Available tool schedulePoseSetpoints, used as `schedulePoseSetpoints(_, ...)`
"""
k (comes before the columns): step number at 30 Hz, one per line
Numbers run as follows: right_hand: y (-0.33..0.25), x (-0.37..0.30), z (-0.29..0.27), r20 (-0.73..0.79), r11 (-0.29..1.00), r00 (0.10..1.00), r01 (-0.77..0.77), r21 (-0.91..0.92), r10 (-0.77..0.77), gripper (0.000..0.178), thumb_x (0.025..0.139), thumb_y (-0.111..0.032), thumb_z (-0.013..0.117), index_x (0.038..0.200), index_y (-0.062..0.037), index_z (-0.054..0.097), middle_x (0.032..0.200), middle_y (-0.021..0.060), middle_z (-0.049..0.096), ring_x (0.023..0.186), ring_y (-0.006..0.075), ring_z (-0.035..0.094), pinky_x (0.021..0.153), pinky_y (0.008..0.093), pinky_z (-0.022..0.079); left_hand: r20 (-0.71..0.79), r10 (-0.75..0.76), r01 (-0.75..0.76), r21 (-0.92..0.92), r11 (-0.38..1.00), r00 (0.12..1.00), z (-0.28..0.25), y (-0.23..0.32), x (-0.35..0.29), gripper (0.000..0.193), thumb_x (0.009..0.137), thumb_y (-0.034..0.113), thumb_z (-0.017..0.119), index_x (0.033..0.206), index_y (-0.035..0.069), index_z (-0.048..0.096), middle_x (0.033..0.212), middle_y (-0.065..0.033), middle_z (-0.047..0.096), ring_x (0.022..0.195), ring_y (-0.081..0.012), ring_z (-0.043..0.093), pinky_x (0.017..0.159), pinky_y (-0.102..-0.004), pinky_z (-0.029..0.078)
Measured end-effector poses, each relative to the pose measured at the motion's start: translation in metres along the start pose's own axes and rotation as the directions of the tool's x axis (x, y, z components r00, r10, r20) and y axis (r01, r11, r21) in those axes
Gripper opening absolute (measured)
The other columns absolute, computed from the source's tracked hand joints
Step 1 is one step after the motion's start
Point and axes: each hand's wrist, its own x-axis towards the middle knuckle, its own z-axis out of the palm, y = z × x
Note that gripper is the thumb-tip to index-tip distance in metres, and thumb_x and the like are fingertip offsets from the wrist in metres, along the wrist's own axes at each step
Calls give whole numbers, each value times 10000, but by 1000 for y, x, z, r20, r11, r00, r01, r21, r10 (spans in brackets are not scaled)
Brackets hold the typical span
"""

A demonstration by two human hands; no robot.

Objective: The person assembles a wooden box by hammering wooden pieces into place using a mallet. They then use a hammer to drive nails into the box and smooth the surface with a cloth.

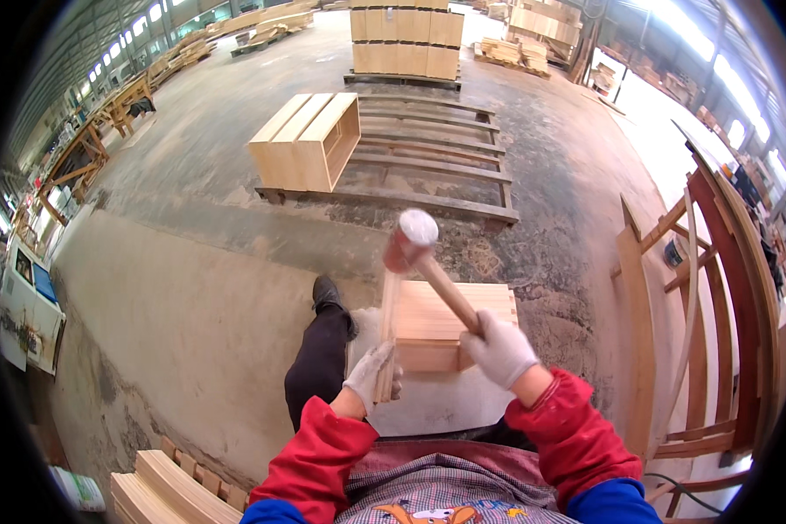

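Observation:
My gloved right hand (501, 349) is closed round the wooden handle of a mallet (450, 297). Its red head with a pale face is slightly blurred and overlaps the far end of a narrow wooden board (389, 306); whether they touch I cannot tell. My gloved left hand (371, 377) grips the near end of that board, at the left side of a pale wooden box (430, 356). The box has slatted boards on its upper side and finger joints along its right edge. It rests on a light work surface (419, 421) in front of me.
Ahead, an open-sided wooden crate (293, 162) sits on the left of a slatted pallet (437, 162). Stacked boxes (406, 44) stand behind it. Loose boards (170, 489) lie at lower left. A wooden rack (707, 332) rises on the right, a white machine (31, 301) on the left.

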Motion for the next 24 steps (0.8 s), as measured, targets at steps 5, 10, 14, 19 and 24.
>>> schedulePoseSetpoints(5, -47, -16, -49, -179, 967, 982, 110, 231, -69, 284, 932, -227, 636, 1097, -14, 546, 744, 201, 627, 678, 361, 662, 626, 429, 503, 13, 12, -12, -14, 1000, 1000, 0, -4, 2, 338, 962, 540, 563, 998, 204, 570, 740, -43, 622, 562, -231, 609, 519, -398, 511)
schedulePoseSetpoints(10, -41, -38, -11, -267, 928, 963, 120, 352, -23, 287, 938, -192, 644, 1116, -10, 512, 767, 218, 627, 677, 394, 653, 619, 424, 500, 111, -16, 28, -107, 994, 994, -5, -8, 9, 313, 941, 502, 623, 1050, 235, 502, 748, -45, 594, 543, -239, 577, 495, -424, 494)
schedulePoseSetpoints(14, 11, -34, 22, 26, 996, 996, -89, -6, 89, 299, 944, -313, 607, 1021, -42, 505, 814, 247, 652, 755, 454, 644, 664, 522, 508, 48, 28, -27, -28, 999, 998, 1, -4, 7, 305, 955, 517, 589, 1049, 238, 510, 745, -37, 594, 541, -229, 574, 497, -402, 492)
schedulePoseSetpoints(19, -20, -39, -36, -89, 996, 996, 26, 89, -18, 291, 926, -292, 632, 1050, -45, 540, 831, 227, 658, 801, 438, 650, 674, 492, 506, 113, -9, 21, -103, 994, 994, -14, -3, 7, 317, 959, 550, 557, 991, 235, 565, 740, -21, 599, 545, -212, 578, 505, -387, 491)
schedulePoseSetpoints(24, -42, -59, -17, -255, 950, 964, 145, 275, -74, 294, 934, -269, 637, 1093, -48, 524, 787, 233, 636, 743, 446, 647, 632, 511, 499, 117, 3, 13, -135, 991, 993, -9, -8, 4, 326, 952, 549, 568, 982, 224, 573, 744, -23, 604, 555, -209, 591, 503, -386, 491)
